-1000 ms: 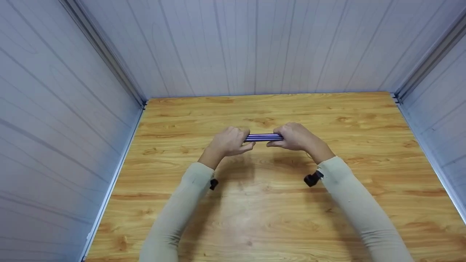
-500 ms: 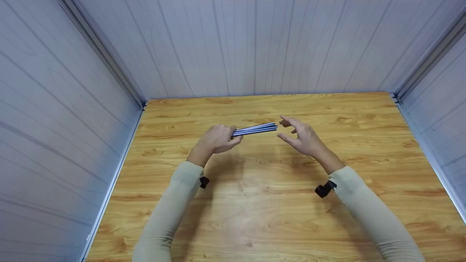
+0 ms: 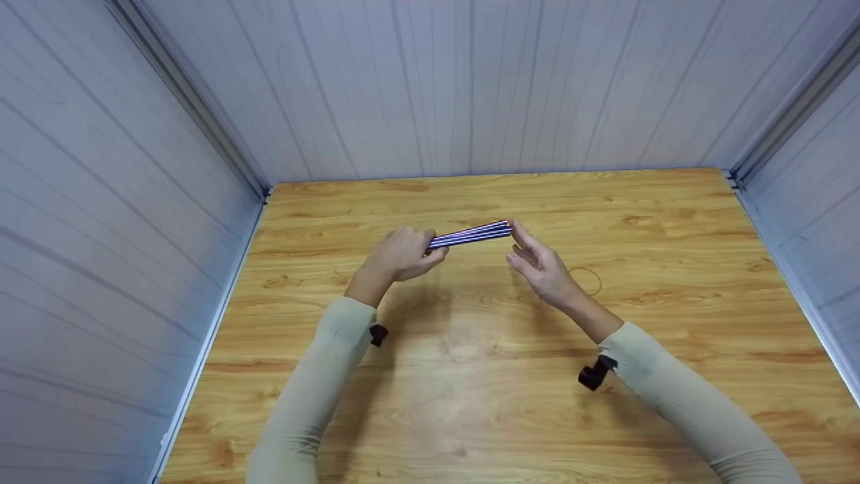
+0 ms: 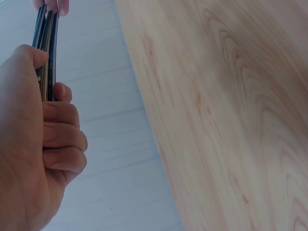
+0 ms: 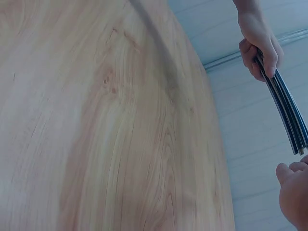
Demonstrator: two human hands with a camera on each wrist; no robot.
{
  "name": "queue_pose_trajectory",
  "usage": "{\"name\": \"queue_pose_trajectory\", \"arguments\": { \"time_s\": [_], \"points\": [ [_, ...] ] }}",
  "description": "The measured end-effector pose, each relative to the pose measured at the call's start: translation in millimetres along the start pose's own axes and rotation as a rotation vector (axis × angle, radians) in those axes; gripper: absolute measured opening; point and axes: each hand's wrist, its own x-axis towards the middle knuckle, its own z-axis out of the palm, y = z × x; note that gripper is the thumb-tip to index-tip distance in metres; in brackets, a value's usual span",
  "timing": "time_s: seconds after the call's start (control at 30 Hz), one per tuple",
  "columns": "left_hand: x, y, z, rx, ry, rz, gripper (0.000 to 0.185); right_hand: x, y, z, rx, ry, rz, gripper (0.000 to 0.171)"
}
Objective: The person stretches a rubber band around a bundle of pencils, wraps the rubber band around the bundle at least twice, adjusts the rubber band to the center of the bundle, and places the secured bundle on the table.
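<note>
My left hand (image 3: pixel 401 255) grips a small bundle of dark, shiny pencils (image 3: pixel 474 234) by one end, holding it above the table. The pencils point to the right, tilted slightly up, and fan apart a little towards their free ends. In the left wrist view, the fingers (image 4: pixel 62 134) are curled round the pencils (image 4: pixel 52 38), which hides their near ends. My right hand (image 3: pixel 547 272) is at the free ends, its extended fingertips against them and its thumb apart below. The right wrist view shows the pencils' (image 5: pixel 285 108) flat ends close over the right hand (image 5: pixel 294 190).
A thin yellowish loop, like a rubber band (image 3: pixel 586 280), lies on the wood-grain table (image 3: pixel 457 403) beside my right wrist. Pale panel walls (image 3: pixel 437 87) stand behind the table and at both sides. A black wrist camera (image 3: pixel 594 374) sticks out from the right sleeve.
My right hand lets go of the pencils, draws back to the right, then returns with fingers extended to their free ends. The left hand moves left with the bundle, its right end now tilted up.
</note>
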Motion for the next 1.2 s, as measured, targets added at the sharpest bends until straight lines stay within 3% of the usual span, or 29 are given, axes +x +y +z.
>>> {"name": "queue_pose_trajectory", "arguments": {
  "time_s": [0.2, 0.5, 0.83, 1.03, 1.2],
  "points": [
    [-0.7, 3.6, 0.7, 0.008, 0.015, 0.038, 0.049, 0.3, 0.0, 3.2, -0.003, -0.008, 0.030, 0.073],
    [-2.3, 2.5, 5.4, 0.063, 0.013, 0.062, 0.058, -7.5, 0.2, 4.6, -0.144, -0.065, 0.050, 0.080],
    [-4.9, 2.5, 3.2, 0.058, 0.014, 0.068, 0.056, -4.8, -3.8, 3.4, -0.089, -0.033, -0.030, 0.081],
    [-7.1, 7.6, 4.4, 0.105, 0.077, 0.092, 0.055, -6.4, -1.9, 6.3, -0.141, -0.049, -0.018, 0.083],
    [-5.8, 10.4, 8.2, 0.164, 0.128, 0.156, 0.052, -7.9, -0.3, 8.2, -0.140, -0.049, 0.021, 0.088]
  ]
}}
